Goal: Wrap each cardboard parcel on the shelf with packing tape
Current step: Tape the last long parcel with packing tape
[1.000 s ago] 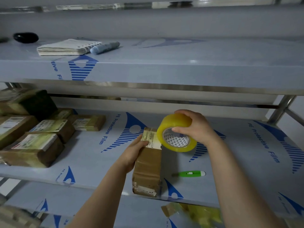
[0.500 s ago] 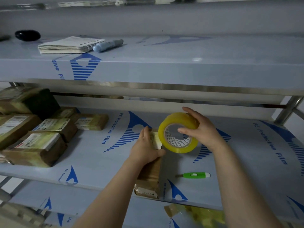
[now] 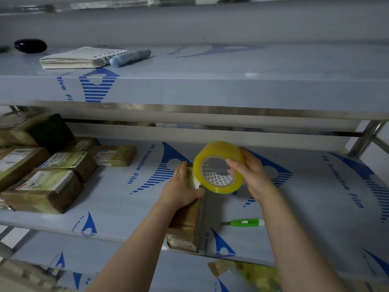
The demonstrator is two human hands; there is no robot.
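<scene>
A long brown cardboard parcel lies on the middle shelf, its near end over the shelf's front edge. My left hand lies over the parcel's far end, thumb hooked round its right side, covering most of the white label. My right hand holds a yellow roll of packing tape just right of and above that end, fingers through the core. The tape's edge meets the parcel by my left thumb.
Several taped parcels are stacked at the shelf's left. A green utility knife lies right of the parcel. On the upper shelf lie a notepad, a marker and a black object. Tape scraps lie below.
My left hand slid up from the parcel's left side onto its far end, covering the label. The tape roll in my right hand moved slightly right and turned.
</scene>
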